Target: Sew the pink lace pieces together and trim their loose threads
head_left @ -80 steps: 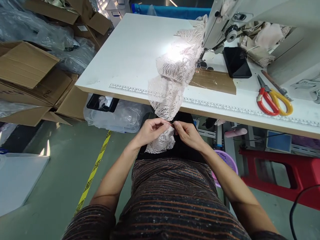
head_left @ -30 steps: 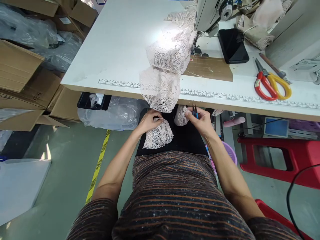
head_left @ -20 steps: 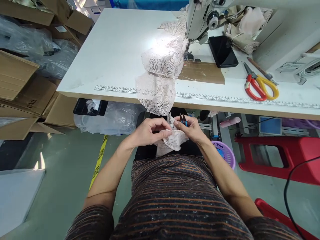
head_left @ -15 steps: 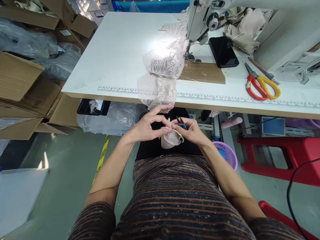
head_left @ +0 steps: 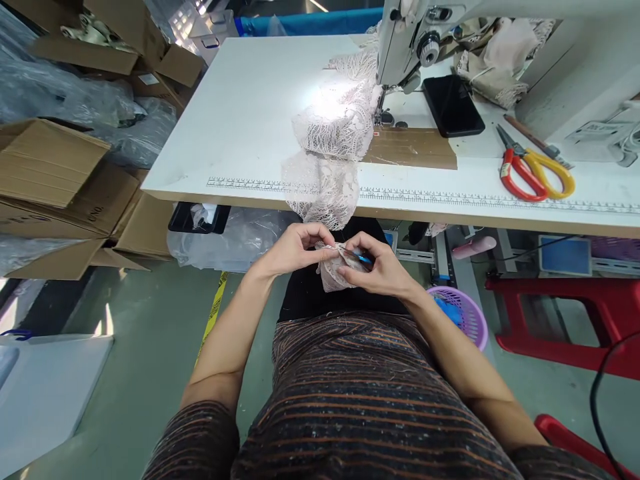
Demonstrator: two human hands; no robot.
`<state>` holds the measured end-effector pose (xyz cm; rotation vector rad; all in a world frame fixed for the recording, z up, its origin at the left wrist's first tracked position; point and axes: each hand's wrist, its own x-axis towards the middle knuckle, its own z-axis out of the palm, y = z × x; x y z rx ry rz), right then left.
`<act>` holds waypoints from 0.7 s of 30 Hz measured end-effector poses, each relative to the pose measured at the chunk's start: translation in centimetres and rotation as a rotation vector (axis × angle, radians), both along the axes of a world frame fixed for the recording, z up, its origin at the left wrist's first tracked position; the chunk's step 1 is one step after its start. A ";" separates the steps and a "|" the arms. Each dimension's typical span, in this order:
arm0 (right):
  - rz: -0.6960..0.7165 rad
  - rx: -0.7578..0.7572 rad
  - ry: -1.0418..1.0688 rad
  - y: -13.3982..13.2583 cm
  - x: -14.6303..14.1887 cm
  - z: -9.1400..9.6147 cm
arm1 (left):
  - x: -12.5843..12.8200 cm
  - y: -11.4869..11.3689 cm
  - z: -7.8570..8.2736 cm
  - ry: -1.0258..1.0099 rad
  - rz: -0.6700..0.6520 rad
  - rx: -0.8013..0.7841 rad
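Note:
Over my lap, my left hand (head_left: 295, 252) pinches the upper edge of a small pale lace piece (head_left: 333, 275) between thumb and fingers. Blue-handled thread snips (head_left: 364, 259) lie in my right hand (head_left: 384, 268), their tips against the fabric and pointing left. My right thumb presses on the same piece; whether the blades are closed is hidden. Just above the hands, a strip of white lace (head_left: 325, 180) hangs over the table edge and runs back to the sewing machine's needle area (head_left: 381, 110).
On the white table (head_left: 240, 120) are a black phone (head_left: 453, 105), red-and-yellow scissors (head_left: 535, 170) and a cardboard strip (head_left: 410, 147). Cardboard boxes (head_left: 55, 167) stand at left. A purple basket (head_left: 467, 317) and red stool (head_left: 555, 320) are at right.
My left fingers have drawn together into a tighter pinch. The snips have swung from pointing up to pointing left, onto the lace piece. The whole view has shifted slightly.

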<state>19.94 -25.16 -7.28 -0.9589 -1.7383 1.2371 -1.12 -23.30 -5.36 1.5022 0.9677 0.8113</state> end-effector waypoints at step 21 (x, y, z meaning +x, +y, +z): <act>-0.250 -0.209 0.151 0.6 -1.5 -0.5 | 0.0 0.1 0.1 -0.086 0.127 -0.099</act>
